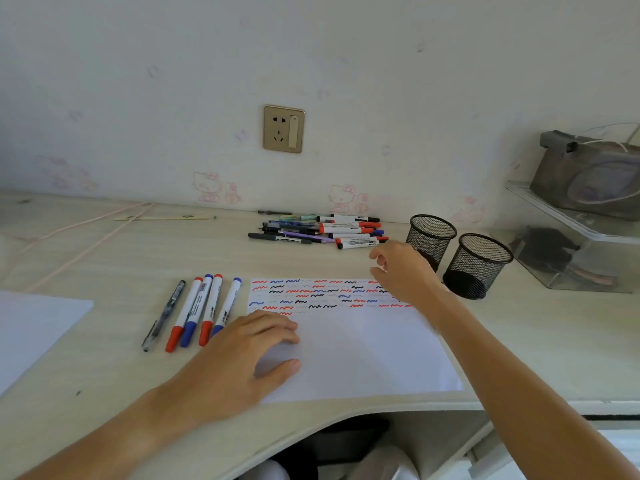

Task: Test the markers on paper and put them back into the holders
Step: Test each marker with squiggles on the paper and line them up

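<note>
Left hand (239, 358), fingers straight, presses flat on the white paper sheet (363, 351) at 6 o'clock; nothing held. Squiggle rows in red, blue and black fill the sheet's far strip. Five capped pens in a row (194, 310) lie just beside the sheet at 9 o'clock, likely tested. Right hand (401, 271), fingers loosely apart and empty, hovers toward 1 o'clock. Beyond it, the loose heap of mixed markers (322, 230) at 12 o'clock; two black mesh cup holders (453, 254) at 2 o'clock look empty. Judged step: fetching the next marker. Next move: pinch one barrel from the heap, uncap.
</note>
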